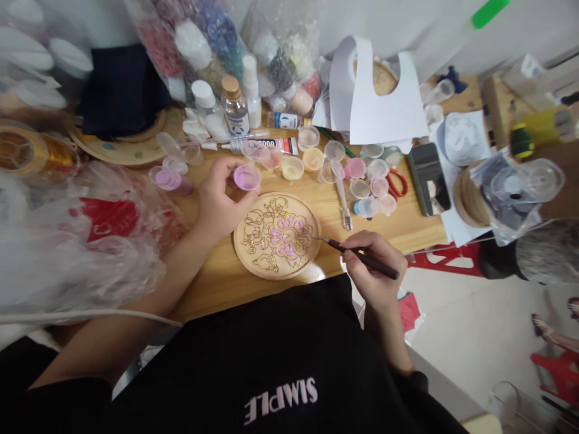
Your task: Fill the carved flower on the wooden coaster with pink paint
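Note:
A round wooden plaque [244, 253] lies on the table in front of me, with gold wire bent into flowers on it. Several petals of the central flower [288, 235] are filled with lilac. Between the thumb and fingers of my left hand [226, 199] is a small plastic cup [246, 178] of purple material, tilted above the plaque's upper left edge. My right hand [377, 265] grips a dark-handled tool [368, 260] like a pen. Its thin metal tip reaches the right side of the wire flower; whether it touches the surface I cannot tell.
Several small colour cups [313, 160] stand behind the plaque, beside a glue tube [266, 145] and bottles [235, 108]. Right of them lie red-handled scissors [398, 183] and a phone [429, 179]. Crumpled plastic bags [104, 241] and a gold wire spool [34, 147] fill the left side.

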A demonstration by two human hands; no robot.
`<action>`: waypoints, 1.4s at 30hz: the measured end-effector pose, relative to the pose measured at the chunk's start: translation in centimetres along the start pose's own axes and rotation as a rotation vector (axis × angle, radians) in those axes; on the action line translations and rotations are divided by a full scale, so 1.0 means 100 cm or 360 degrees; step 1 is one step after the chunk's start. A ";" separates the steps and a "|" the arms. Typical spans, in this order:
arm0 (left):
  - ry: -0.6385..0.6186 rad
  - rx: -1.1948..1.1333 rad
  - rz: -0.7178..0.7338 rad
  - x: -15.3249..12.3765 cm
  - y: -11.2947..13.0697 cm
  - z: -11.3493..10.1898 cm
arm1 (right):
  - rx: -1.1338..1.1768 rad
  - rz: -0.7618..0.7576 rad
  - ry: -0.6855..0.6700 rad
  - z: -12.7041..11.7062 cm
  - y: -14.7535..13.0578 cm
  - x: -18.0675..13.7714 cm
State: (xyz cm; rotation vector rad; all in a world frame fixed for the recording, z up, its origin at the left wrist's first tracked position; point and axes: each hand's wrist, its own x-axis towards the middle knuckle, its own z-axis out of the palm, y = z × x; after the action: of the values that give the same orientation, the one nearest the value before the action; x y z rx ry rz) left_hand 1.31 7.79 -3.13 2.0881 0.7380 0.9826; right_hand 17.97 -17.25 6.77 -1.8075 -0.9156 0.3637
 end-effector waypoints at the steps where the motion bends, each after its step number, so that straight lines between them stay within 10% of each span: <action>1: 0.0009 -0.0005 0.0000 0.000 0.000 0.000 | -0.0006 0.0008 0.0007 0.000 0.001 -0.001; 42: 0.0075 -0.0008 0.0146 -0.003 -0.003 0.004 | -0.0026 -0.0346 -0.0049 0.000 0.005 0.002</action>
State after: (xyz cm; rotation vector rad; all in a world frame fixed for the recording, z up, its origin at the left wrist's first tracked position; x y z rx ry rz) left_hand 1.44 7.62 -3.72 2.1169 0.6678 1.0854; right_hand 18.32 -17.18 6.39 -1.7007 -1.1277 0.2475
